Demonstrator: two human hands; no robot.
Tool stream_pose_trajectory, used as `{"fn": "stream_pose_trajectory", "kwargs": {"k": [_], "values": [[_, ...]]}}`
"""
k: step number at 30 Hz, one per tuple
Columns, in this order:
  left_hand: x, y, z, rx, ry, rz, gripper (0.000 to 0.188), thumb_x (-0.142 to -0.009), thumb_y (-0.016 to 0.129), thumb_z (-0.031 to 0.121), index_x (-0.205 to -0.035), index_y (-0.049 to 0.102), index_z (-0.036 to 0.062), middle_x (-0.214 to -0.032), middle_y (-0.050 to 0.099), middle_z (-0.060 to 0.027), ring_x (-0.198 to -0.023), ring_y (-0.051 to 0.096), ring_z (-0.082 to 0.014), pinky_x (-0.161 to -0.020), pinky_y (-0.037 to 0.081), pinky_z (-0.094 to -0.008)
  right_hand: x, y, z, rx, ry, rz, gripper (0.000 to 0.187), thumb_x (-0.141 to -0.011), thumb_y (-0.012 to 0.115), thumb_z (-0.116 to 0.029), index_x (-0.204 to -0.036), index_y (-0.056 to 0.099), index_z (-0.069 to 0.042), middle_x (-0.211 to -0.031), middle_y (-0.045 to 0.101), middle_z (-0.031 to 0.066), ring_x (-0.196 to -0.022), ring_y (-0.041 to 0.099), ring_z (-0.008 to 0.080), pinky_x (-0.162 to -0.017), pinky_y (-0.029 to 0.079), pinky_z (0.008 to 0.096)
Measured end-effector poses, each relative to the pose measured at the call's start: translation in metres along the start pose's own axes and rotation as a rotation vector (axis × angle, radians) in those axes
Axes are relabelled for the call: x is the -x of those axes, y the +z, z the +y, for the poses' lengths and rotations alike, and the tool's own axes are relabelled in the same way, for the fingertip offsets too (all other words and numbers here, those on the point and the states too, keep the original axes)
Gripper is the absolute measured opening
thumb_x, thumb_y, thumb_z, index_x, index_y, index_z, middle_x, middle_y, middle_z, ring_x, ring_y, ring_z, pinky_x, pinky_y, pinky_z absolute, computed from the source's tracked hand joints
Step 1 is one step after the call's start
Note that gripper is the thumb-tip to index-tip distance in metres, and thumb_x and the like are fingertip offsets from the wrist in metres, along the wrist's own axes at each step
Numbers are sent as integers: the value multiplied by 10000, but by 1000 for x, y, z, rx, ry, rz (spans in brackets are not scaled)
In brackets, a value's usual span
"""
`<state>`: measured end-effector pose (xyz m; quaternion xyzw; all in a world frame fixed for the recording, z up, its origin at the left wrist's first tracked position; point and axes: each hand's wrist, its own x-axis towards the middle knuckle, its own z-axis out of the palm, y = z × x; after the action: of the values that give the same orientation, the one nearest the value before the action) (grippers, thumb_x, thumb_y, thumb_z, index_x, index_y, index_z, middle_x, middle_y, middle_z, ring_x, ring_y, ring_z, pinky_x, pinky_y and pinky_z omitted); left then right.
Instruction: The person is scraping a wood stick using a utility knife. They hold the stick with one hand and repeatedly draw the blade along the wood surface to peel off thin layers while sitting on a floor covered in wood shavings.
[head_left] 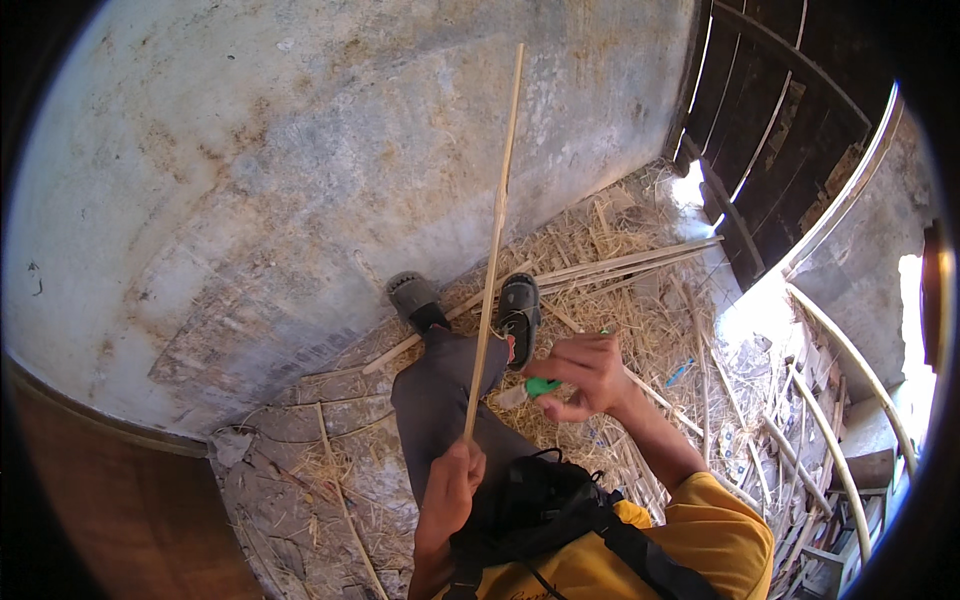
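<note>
My left hand (453, 488) is closed round the lower end of a long, thin bamboo strip (497, 225). The strip rises from my fist across my leg and stands out against the wall, its far end free. To the right of it, my right hand (588, 372) is closed on the green handle of a knife (541, 386). The short, pale blade points left, close to the strip; whether it touches the strip I cannot tell. My palm and fingers partly hide the handle.
Shavings (590, 400) and loose strips cover the floor round my shoes (518, 310). A bundle of strips (630, 264) lies beyond my feet. A stained wall (300, 180) stands ahead, a dark plank door (760, 130) at far right. Curved poles (832, 440) lean at the right.
</note>
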<state>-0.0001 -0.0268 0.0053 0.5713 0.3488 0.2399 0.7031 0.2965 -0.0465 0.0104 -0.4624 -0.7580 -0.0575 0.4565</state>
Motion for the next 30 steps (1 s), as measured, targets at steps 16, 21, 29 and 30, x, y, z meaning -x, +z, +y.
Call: {"fn": "stream_pose_trajectory", "kwargs": {"k": [16, 21, 29, 30], "values": [[3, 14, 4, -532, 159, 191, 338, -1158, 412, 224, -958, 526, -23, -686, 514, -222, -638, 577, -484, -583, 421, -517, -24, 2, -11, 214, 113, 92, 379, -839, 865, -298, -1200, 814, -195, -712, 547, -17, -561, 605, 184, -500, 476, 349], [-1, 13, -6, -578, 147, 209, 309, -1157, 415, 202, -997, 556, -22, -727, 550, -278, -722, 605, -545, -596, 429, -557, -25, 2, -5, 234, 132, 75, 357, -863, 849, -286, -1210, 815, -208, -712, 567, -5, -562, 617, 201, -504, 486, 367], [11, -1, -40, -517, 93, 117, 331, -1174, 454, 239, -996, 561, -18, -719, 555, -223, -647, 592, -463, -603, 429, -523, -26, -3, 52, 280, 347, 203, 295, -921, 812, -290, -1186, 827, -161, -861, 767, 46, -639, 708, 263, -571, 551, 383], [13, -4, -40, -475, 78, 102, 338, -1178, 455, 240, -987, 558, -19, -710, 548, -207, -624, 583, -433, -600, 427, -508, -27, -3, 52, 263, 341, 205, 291, -918, 814, -284, -1180, 827, -158, -882, 777, 45, -647, 714, 261, -578, 557, 379]]}}
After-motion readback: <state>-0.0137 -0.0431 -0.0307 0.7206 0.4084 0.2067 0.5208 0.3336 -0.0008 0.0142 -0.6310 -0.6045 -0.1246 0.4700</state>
